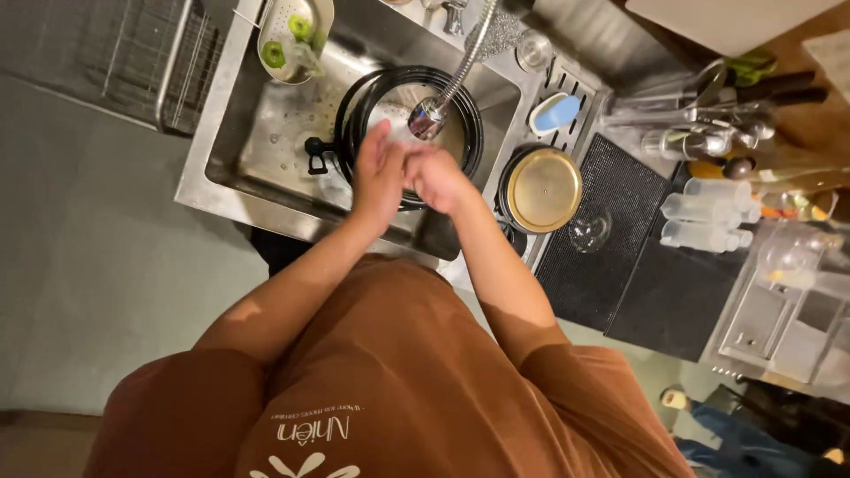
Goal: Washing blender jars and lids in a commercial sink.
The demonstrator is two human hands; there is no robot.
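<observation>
My left hand (pixel 376 173) and my right hand (pixel 438 177) are pressed together over the steel sink (pixel 257 150), palms and fingers touching. Neither holds anything. They are just below the pull-out faucet's spray head (pixel 428 117). Under them, a black pot (pixel 354 115) with a side handle sits in the sink, and my hands hide part of its rim. The left hand's fingers point up and away from me; the right hand curls loosely against it.
A pale strainer with green pieces (pixel 292 35) hangs at the sink's far left corner. To the right stand a gold-coloured lid on a black pan (pixel 543 188), a blue sponge (pixel 555 112), an upturned glass (pixel 591 232) on a black mat (pixel 611 265), plastic bottles (pixel 708 212) and utensils (pixel 708 115). A wire rack (pixel 150 53) is far left.
</observation>
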